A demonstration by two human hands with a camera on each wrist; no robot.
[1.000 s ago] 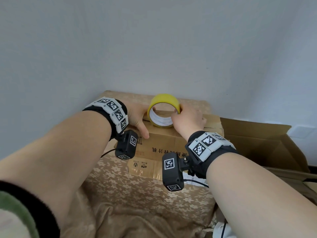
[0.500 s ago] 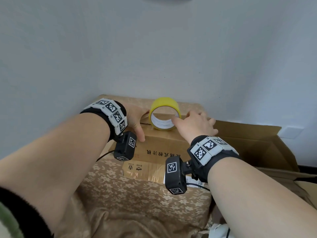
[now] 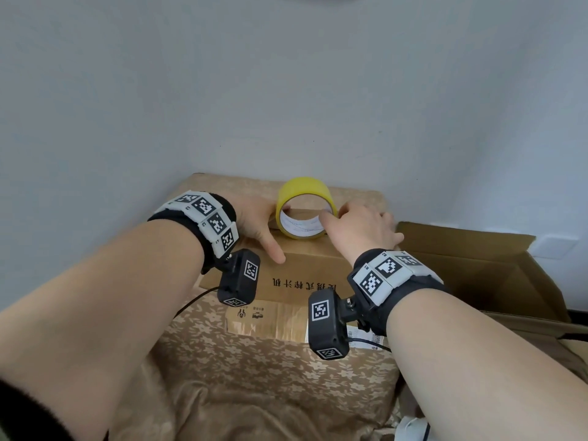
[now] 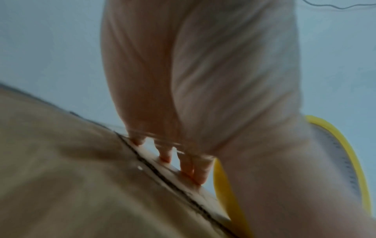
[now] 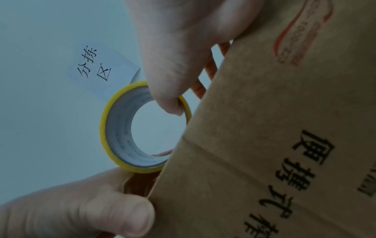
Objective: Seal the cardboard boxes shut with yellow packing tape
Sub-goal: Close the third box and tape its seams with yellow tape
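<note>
Wall label (image 5: 95,64) "分拣区" — behind yellow tape roll (image 3: 306,207); box (image 3: 305,275) beneath

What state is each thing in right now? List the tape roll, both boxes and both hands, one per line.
yellow tape roll: standing on edge on the closed box, no strip visibly pulled out.
closed cardboard box: flaps down, no yellow tape seen on it.
second cardboard box: open, flaps up.
left hand: on the box beside the roll, thumb over the front edge.
right hand: thumb touching the roll's rim, fingers spread on the box.
</note>
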